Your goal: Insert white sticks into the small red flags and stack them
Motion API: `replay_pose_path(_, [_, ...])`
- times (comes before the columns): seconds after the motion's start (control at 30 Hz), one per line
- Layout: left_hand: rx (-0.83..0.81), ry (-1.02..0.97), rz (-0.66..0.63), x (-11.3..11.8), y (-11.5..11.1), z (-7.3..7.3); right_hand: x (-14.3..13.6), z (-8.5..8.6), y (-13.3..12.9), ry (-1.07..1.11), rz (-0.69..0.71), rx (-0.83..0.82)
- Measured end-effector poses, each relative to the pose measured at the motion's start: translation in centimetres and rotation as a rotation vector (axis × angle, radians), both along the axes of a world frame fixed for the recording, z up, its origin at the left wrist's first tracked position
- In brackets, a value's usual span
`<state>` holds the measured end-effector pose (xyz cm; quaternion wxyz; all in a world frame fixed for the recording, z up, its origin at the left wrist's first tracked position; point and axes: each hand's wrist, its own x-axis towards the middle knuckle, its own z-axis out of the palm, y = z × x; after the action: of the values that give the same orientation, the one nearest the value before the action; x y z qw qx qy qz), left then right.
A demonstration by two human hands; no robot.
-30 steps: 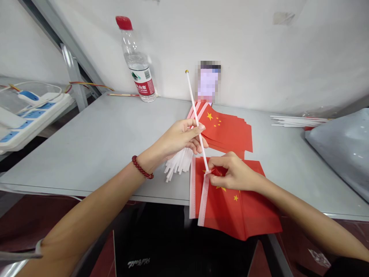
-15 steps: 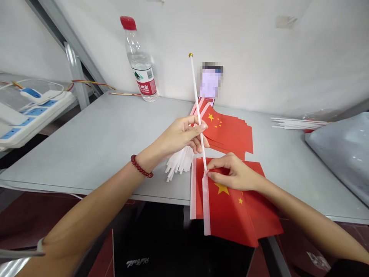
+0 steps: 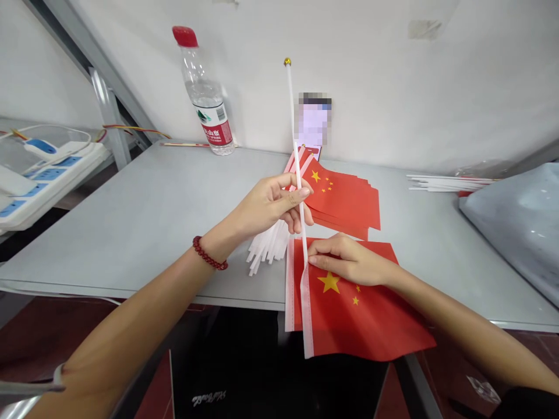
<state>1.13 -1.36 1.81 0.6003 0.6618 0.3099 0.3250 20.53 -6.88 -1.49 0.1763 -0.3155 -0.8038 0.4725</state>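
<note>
A white stick (image 3: 290, 105) with a gold ball tip stands nearly upright, pinched between the thumb and fingers of my left hand (image 3: 286, 203). Its lower end meets the top of the white sleeve on a red flag (image 3: 332, 326) with yellow stars. There, my right hand (image 3: 345, 259) pinches the flag's upper corner by the sleeve. More red flags lie under this one at the table edge. Behind my hands lies a pile of flags (image 3: 349, 201) on sticks, their white stick ends (image 3: 266, 250) fanning out below my left hand.
A water bottle (image 3: 212, 110) stands by the wall at the back left, and a phone (image 3: 313, 122) leans there behind the pile. A power strip (image 3: 48, 180) is at far left. White sticks (image 3: 449, 183) lie beside a grey bag (image 3: 519, 221) at right.
The stick's gold tip is higher in the view, and its lower end remains at the sleeve top. The held flag has shifted slightly left, its lower right part spread further right. Both hands keep their grips.
</note>
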Motion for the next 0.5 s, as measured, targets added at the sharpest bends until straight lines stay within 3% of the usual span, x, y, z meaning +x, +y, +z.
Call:
replay_pose_path(0.27, [-0.016, 0.03, -0.008, -0.09, 0.04, 0.01, -0.01, 0.01, 0.01, 0.024, -0.014, 0.012])
replay_pose_path(0.5, [-0.116, 0.153, -0.243, -0.39, -0.1, 0.12, -0.1, -0.15, -0.09, 0.06, -0.067, -0.028])
